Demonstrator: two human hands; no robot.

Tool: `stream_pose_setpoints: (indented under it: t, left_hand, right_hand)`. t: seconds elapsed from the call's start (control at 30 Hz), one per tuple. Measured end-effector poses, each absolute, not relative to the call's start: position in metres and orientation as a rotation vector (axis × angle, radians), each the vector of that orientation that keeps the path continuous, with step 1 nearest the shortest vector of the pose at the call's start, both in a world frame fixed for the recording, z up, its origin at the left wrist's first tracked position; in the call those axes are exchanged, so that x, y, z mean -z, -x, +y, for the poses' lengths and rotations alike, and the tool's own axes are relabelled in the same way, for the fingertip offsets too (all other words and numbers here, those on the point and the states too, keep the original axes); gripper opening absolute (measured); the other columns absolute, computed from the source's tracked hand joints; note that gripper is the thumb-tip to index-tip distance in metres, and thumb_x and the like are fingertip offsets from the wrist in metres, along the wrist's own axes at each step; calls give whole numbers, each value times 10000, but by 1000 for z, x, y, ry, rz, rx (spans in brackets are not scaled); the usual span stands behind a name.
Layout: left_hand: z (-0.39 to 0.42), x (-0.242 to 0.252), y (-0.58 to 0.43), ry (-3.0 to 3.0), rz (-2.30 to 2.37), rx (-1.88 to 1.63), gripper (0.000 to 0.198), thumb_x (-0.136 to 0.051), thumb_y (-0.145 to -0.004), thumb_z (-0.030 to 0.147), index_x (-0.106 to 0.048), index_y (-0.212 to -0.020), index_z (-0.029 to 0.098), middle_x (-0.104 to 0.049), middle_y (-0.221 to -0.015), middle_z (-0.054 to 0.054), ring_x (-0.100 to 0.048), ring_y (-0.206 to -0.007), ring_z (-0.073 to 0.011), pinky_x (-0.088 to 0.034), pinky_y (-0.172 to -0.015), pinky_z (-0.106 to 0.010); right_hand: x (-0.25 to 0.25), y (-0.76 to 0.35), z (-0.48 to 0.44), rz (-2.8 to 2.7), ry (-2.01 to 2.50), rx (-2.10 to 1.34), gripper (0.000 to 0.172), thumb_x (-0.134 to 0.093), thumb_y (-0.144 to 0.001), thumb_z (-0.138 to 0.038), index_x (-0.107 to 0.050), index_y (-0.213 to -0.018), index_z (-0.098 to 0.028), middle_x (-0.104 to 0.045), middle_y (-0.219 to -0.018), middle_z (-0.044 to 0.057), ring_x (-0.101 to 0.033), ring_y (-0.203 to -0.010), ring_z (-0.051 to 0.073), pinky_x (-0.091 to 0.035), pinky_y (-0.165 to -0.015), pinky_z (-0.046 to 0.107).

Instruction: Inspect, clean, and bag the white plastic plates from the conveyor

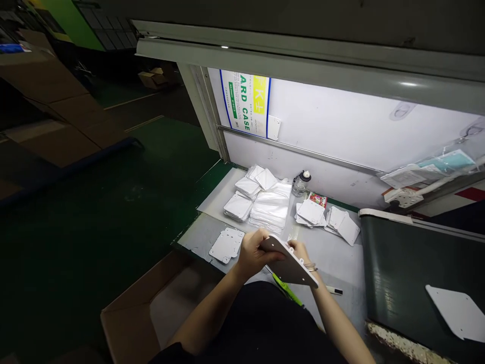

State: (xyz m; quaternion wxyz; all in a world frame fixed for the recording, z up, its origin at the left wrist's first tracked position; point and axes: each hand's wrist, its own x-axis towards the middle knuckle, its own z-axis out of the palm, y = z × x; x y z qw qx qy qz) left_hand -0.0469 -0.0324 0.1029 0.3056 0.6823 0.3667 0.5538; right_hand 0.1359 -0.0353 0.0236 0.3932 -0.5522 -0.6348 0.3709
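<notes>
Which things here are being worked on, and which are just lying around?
Being used: left hand, right hand, white notched panel, stacked white panels.

Lying about: green-handled tool, marker pen, plastic bottle, red packet.

Held panel (290,262): grey-taupe face, pale edge. Box cutter (287,289): lime green. Marker (334,290): white body, black end. Shirt (242,316): black. Floor (113,212): dark green. Conveyor belt (397,263): dark grey-green. Loose panel (456,312): plain white. Wall sign (245,103): white, with green and yellow blocks, blue side stripes. Snack packet (317,199): mostly red. Carton (129,323): brown cardboard.
</notes>
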Motion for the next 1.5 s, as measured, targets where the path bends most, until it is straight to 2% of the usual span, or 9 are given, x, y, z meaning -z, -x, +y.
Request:
stream_pose_setpoints:
  t: [0.07, 0.13, 0.33, 0.47, 0.87, 1.0, 1.2, 1.37, 1.5]
  left_hand:
    - [-35, -101, 47, -1849, 942, -1453, 480, -701, -665, 598, -467, -606, 183, -444, -493, 74, -367, -435, -63, -305, -423, -195]
    - [-35, -99, 46, -1907, 903, -1453, 466, -706, -672, 583, -476, -612, 183, -453, -491, 74, -377, -431, -62, -308, -420, -196]
    - [-39, -96, 38, -1843, 885, -1352, 436, -756, -611, 568, -577, -630, 171, -531, -510, 42, -452, -451, -90, -392, -426, -217]
    - [-46, -92, 41, -1608, 963, -1174, 355, -808, -559, 450, -636, -697, 172, -635, -634, -2, -559, -549, -137, -509, -507, -251]
    - [-62, -68, 44, -1340, 1000, -1152, 373, -809, -544, 382, -637, -800, 172, -695, -736, -41, -636, -620, -193, -563, -552, -290]
    - [-57, -70, 53, -1611, 1102, -1448, 440, -809, -516, 326, -584, -867, 185, -674, -742, -47, -632, -612, -203, -540, -510, -288]
    - [-46, -92, 48, -1862, 978, -1418, 149, -616, -667, 228, -473, -632, 201, -520, -528, 38, -485, -449, -108, -400, -411, -219]
    - [-42, -103, 45, -1865, 1033, -1340, 234, -568, -651, 151, -361, -555, 197, -344, -453, 87, -315, -404, -54, -260, -385, -185]
    - [-41, -103, 43, -1950, 1005, -1392, 274, -601, -665, 186, -361, -533, 189, -353, -442, 84, -320, -412, -55, -252, -395, -188]
  right_hand:
    - [-38, -147, -38, -1537, 1416, -991, 366, -514, -901, -443, -617, -760, -121, -575, -626, -14, -544, -530, 107, -437, -479, 226]
    - [-68, -156, -47, -1451, 1395, -999, 321, -534, -889, -424, -619, -775, -136, -563, -595, -13, -499, -485, 101, -386, -433, 227]
    - [-165, -151, -81, -1662, 976, -765, 33, -629, -822, -159, -649, -829, -185, -599, -737, 25, -556, -670, 135, -452, -600, 269]
    - [-170, -142, -85, -1769, 924, -668, 158, -611, -822, -97, -649, -943, -191, -631, -844, 64, -583, -760, 152, -486, -664, 293]
    - [-170, -134, -87, -1831, 927, -526, 138, -602, -821, -88, -629, -908, -193, -644, -783, 47, -565, -690, 152, -465, -634, 316]
    - [-171, -134, -93, -1876, 988, -478, 147, -592, -822, -82, -631, -913, -191, -623, -820, 60, -562, -735, 164, -471, -658, 328]
    - [-170, -141, -106, -1908, 1021, -519, 192, -572, -812, -45, -619, -928, -189, -596, -832, 63, -550, -751, 162, -463, -648, 316]
    - [-168, -147, -117, -1894, 1047, -516, 205, -563, -787, -13, -604, -896, -182, -592, -805, 60, -531, -721, 160, -449, -625, 320]
    - [-169, -146, -117, -1869, 1063, -492, 191, -565, -796, -24, -614, -891, -182, -598, -800, 61, -539, -718, 161, -458, -618, 316]
